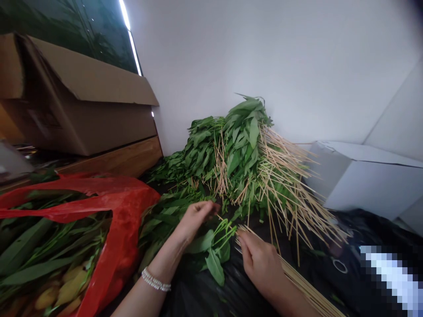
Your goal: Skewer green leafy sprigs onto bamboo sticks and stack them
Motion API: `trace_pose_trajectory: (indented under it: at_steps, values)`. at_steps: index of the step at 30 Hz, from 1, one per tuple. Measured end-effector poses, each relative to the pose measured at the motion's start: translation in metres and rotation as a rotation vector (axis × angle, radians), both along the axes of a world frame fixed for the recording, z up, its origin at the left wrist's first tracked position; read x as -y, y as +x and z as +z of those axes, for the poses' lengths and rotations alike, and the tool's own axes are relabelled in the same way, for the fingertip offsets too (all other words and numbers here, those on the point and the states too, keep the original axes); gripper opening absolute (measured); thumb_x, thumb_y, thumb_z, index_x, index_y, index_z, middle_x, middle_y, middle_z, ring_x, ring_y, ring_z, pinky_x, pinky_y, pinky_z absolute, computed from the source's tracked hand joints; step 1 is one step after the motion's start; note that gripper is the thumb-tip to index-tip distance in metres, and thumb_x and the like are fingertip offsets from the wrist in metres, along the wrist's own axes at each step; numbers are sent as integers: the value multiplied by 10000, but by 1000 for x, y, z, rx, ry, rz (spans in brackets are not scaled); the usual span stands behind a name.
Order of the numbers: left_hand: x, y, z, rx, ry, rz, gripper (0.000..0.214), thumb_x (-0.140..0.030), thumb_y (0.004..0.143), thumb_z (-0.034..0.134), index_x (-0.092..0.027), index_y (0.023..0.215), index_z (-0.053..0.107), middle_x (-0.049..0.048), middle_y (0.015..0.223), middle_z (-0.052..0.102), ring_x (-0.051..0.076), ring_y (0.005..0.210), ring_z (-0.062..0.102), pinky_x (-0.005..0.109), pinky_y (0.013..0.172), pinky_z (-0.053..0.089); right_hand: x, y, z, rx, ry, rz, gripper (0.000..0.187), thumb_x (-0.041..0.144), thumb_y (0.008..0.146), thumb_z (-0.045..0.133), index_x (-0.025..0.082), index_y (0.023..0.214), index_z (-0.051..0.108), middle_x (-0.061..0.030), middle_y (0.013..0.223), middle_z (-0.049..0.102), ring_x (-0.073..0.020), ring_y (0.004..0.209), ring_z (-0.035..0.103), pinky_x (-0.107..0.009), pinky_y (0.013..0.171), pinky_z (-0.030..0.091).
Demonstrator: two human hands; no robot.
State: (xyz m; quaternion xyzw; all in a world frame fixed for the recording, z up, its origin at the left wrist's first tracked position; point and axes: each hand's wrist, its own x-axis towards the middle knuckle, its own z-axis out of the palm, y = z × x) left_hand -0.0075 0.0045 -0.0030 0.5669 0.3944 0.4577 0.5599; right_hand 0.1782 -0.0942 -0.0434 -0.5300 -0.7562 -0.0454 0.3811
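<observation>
My right hand (261,260) is closed in a pinch on the stems of a small bunch of green leaves (215,264), which hangs to its left. A bundle of thin wooden skewers (309,288) runs beneath that hand toward the lower right. My left hand (199,215), with a beaded bracelet (155,280) on the wrist, has its fingers curled just above the bunch. A light stick tip shows beside those fingers, but what they hold is hidden. Beyond both hands rises a pile of leaf bunches on skewers (244,127), many sticks pointing right.
A red plastic bag (127,220) of leaves stands at left. Behind it, an open cardboard box (99,119) rests on a wooden surface (128,158). A white box (373,180) is at right. Black sheeting (264,304) lies underneath, with a ring (339,266) on it.
</observation>
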Motion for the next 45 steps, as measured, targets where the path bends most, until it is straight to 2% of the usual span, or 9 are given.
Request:
trace_pose_trajectory:
  at_steps: [2, 4, 11, 18, 22, 27, 30, 35, 45]
  values:
    - [-8, -8, 2, 39, 47, 217, 439, -533, 709, 623, -115, 816, 703, 76, 795, 692, 141, 663, 580, 213, 589, 429, 2, -1, 2, 4, -10, 24, 253, 185, 918, 348, 200, 1006, 585, -38, 883, 673, -163, 807, 657, -254, 720, 475]
    - [-16, -13, 0, -40, 118, 320, 406, -492, 711, 631, -115, 846, 696, 72, 789, 698, 148, 663, 585, 220, 588, 438, 4, -2, 4, 15, -21, 53, 245, 184, 920, 348, 201, 968, 587, -38, 859, 665, -159, 797, 652, -253, 723, 464]
    - [-19, -12, -20, -735, 570, 190, 232, -159, 781, 534, -188, 949, 692, 76, 964, 689, 212, 916, 607, 326, 855, 442, 8, -4, 13, 52, -48, 124, 250, 138, 907, 333, 193, 963, 571, -30, 777, 638, -141, 715, 616, -241, 668, 421]
    - [-16, -14, -25, -1182, 654, 164, 212, -129, 762, 549, -212, 878, 706, 85, 902, 667, 234, 906, 567, 314, 781, 446, 8, -3, 15, 94, -99, 95, 212, 136, 899, 355, 195, 948, 553, -21, 770, 623, -138, 722, 599, -230, 659, 395]
    - [-17, -12, -21, -1102, 707, 187, 191, -191, 812, 524, -219, 878, 701, 67, 894, 665, 213, 878, 571, 305, 791, 444, 7, -3, 17, 115, -100, 84, 207, 142, 899, 358, 194, 952, 552, -16, 758, 621, -135, 704, 595, -229, 640, 384]
    - [-6, -7, 0, -809, 926, 345, 213, -252, 871, 488, -216, 986, 663, 55, 983, 669, 207, 950, 557, 339, 885, 420, 6, -4, 18, 113, -105, 82, 217, 149, 901, 353, 191, 973, 553, -22, 768, 625, -140, 729, 605, -232, 650, 393]
    - [3, -4, 9, -684, 946, 369, 220, -234, 874, 489, -221, 1027, 646, 49, 963, 676, 195, 951, 570, 332, 888, 424, 6, -4, 17, 109, -92, 77, 218, 151, 900, 356, 191, 986, 553, -23, 773, 630, -140, 737, 612, -232, 656, 399]
    - [3, 1, 5, -641, 928, 199, 213, -253, 865, 517, -209, 1017, 660, 52, 906, 690, 180, 854, 605, 296, 801, 463, 5, -4, 17, 117, -70, 50, 209, 157, 903, 359, 195, 957, 558, -15, 751, 627, -132, 711, 611, -223, 646, 396]
    - [-3, 1, -9, -929, 719, -86, 207, -193, 794, 561, -236, 932, 709, 47, 891, 710, 208, 864, 624, 282, 777, 450, 4, -2, 16, 119, -115, -1, 193, 167, 908, 355, 204, 931, 543, -4, 759, 617, -137, 693, 594, -238, 622, 362]
